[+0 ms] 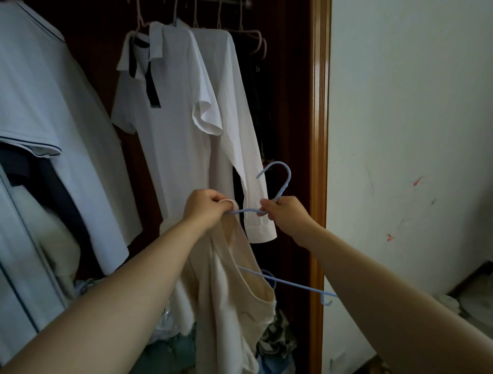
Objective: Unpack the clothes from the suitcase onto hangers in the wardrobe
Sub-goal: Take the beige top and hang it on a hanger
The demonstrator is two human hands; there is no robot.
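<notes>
1. Beige top (226, 299): hangs before the open wardrobe, half-threaded onto your blue hanger (287, 176). One hanger arm pokes bare out of the neckline.
2. Left hand (208, 211): fingers curled, pinching the top's neck edge against the hanger.
3. Right hand (285, 216): fingers clamped round the hanger's neck, below the hook.
4. Progress, as judged: white shirts (170, 120) already hang from the rail (240, 3). This top is not yet seated or hung, and the suitcase is out of view.
5. Obstacles: a white cuff (260, 227) dangles just behind your hands, and pink hangers (257, 42) crowd the rail.
</notes>
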